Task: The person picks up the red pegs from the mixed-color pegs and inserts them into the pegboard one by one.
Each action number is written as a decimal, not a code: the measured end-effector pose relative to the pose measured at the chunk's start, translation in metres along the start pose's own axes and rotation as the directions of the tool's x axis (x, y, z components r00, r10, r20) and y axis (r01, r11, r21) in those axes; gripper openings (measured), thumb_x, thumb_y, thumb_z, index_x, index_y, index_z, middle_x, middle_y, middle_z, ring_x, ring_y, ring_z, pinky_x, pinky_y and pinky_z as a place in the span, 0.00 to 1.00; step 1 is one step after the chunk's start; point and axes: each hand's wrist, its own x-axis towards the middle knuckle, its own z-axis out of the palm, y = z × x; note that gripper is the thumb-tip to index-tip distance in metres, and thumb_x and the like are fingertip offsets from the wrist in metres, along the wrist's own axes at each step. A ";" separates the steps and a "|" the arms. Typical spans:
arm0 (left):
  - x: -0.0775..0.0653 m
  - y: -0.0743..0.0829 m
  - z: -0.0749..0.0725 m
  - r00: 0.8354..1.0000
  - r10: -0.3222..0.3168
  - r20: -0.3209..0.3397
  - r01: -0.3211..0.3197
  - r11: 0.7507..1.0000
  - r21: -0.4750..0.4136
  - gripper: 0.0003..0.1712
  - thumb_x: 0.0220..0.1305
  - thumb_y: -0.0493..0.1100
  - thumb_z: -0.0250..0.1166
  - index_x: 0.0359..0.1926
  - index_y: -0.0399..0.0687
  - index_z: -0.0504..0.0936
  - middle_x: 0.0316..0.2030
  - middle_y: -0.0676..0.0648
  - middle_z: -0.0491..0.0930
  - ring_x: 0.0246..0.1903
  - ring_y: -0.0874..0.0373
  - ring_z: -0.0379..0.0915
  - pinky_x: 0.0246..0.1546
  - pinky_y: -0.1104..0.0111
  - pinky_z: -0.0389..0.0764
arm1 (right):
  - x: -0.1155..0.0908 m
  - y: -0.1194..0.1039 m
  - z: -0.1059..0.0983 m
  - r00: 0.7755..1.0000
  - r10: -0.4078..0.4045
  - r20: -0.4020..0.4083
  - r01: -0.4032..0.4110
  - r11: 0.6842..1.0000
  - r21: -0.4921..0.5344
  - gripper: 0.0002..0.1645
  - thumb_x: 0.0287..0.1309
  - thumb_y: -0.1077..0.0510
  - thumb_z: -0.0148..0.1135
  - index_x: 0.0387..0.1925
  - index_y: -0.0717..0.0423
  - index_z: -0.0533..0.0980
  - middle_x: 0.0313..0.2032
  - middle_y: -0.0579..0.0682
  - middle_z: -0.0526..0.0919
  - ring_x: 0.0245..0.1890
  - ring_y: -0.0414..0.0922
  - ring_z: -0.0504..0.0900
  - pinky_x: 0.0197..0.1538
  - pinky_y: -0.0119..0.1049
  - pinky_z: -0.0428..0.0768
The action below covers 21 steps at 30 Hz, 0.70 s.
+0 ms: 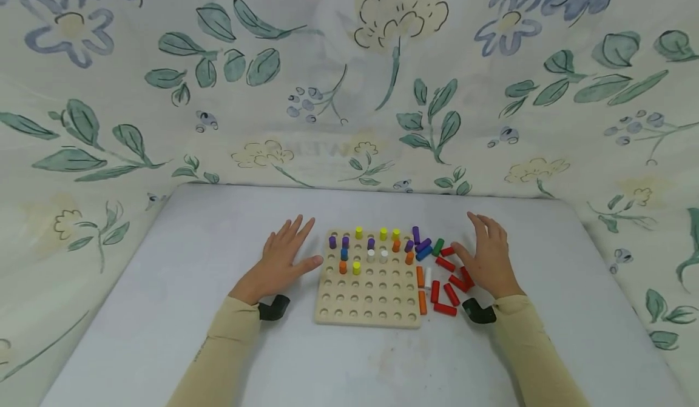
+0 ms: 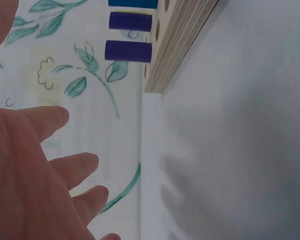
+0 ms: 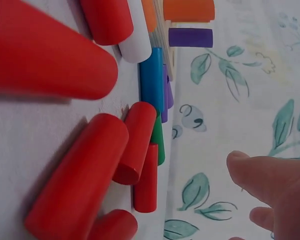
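Note:
A wooden pegboard (image 1: 369, 302) with rows of round holes lies mid-table. Upright in its upper rows stand yellow, purple, blue, white and orange pegs, among them a yellow peg (image 1: 357, 268) and a white peg (image 1: 384, 256). My left hand (image 1: 284, 264) is spread beside the board's left edge, its thumb near that edge, holding nothing. Over the right side of the loose pegs hovers my right hand (image 1: 486, 260), fingers extended and nothing held. In the right wrist view, red pegs (image 3: 80, 175) and a blue peg (image 3: 151, 80) lie below the hand.
Several loose red pegs (image 1: 451, 295), a green peg (image 1: 438, 247), orange pegs (image 1: 423, 302) and purple pegs (image 1: 416, 235) lie right of the board. The white table (image 1: 246, 358) ends at a flowered cloth (image 1: 327, 91) behind. A black wrist strap piece (image 1: 275, 308) shows at the left wrist.

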 end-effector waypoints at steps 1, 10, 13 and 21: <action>0.000 0.000 0.001 1.000 0.005 0.008 -0.005 1.000 -0.010 0.51 0.70 0.65 0.56 0.80 0.44 0.46 0.79 0.35 0.38 0.77 0.35 0.29 0.71 0.36 0.31 | 0.000 0.000 0.000 1.000 -0.005 0.000 0.005 1.000 0.005 0.44 0.66 0.54 0.64 0.75 0.62 0.55 0.71 0.69 0.56 0.72 0.68 0.49 0.69 0.70 0.56; 0.004 -0.001 0.011 0.998 0.007 0.069 -0.006 1.000 -0.013 0.59 0.62 0.68 0.64 0.79 0.39 0.48 0.79 0.38 0.40 0.78 0.39 0.31 0.74 0.41 0.33 | -0.001 -0.009 0.004 0.998 -0.059 0.020 0.058 0.998 0.029 0.36 0.66 0.58 0.63 0.72 0.62 0.62 0.70 0.66 0.63 0.71 0.65 0.56 0.70 0.65 0.59; 0.005 -0.002 0.015 0.996 0.018 0.084 -0.016 1.000 -0.024 0.61 0.59 0.67 0.68 0.79 0.38 0.49 0.79 0.38 0.40 0.78 0.39 0.31 0.73 0.40 0.34 | -0.002 -0.011 0.005 0.997 -0.068 0.043 0.067 0.997 0.023 0.33 0.66 0.60 0.63 0.70 0.62 0.66 0.69 0.65 0.66 0.70 0.64 0.58 0.69 0.63 0.62; 0.005 -0.004 0.021 0.988 0.059 0.146 -0.050 0.996 -0.067 0.69 0.52 0.66 0.74 0.79 0.38 0.45 0.80 0.41 0.39 0.78 0.43 0.32 0.75 0.44 0.36 | -0.003 -0.013 0.006 0.990 -0.035 0.134 0.032 0.999 0.025 0.28 0.66 0.62 0.63 0.67 0.60 0.71 0.66 0.64 0.71 0.68 0.62 0.63 0.68 0.61 0.66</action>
